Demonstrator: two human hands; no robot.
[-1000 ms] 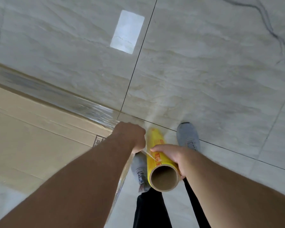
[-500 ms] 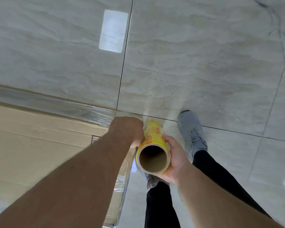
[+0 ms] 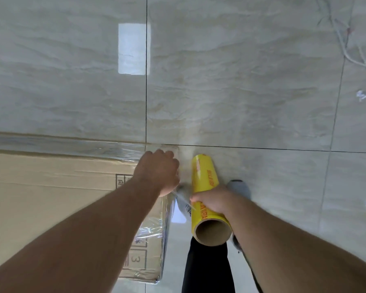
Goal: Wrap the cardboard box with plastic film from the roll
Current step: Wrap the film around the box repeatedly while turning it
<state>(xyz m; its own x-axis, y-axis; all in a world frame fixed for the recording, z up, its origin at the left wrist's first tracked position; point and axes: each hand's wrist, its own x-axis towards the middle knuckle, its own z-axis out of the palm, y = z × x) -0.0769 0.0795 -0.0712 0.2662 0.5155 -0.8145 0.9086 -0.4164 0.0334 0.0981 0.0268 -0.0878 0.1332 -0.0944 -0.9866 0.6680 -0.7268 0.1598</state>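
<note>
Glossy tiled floor [image 3: 241, 81] fills the view; large cardboard box [image 3: 51, 197] lies at left, clear plastic film [image 3: 93, 148] already along its far edge and right end. Left hand [image 3: 156, 172] is fisted at the box's far right corner, apparently pinching film, grip hidden. Right hand [image 3: 211, 200] is wrapped around the yellow roll [image 3: 205, 176] just right of the box, a film strand stretched between the hands.

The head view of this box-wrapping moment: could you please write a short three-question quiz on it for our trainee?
1. True or false: the right hand grips the yellow film roll.
2. Where is the left hand? A) on the cardboard box corner B) flat on the floor C) inside the roll's core
3. Fill in: the film stretches from the roll toward the ____ hand.

Key: 1 true; 2 A; 3 left.
</note>
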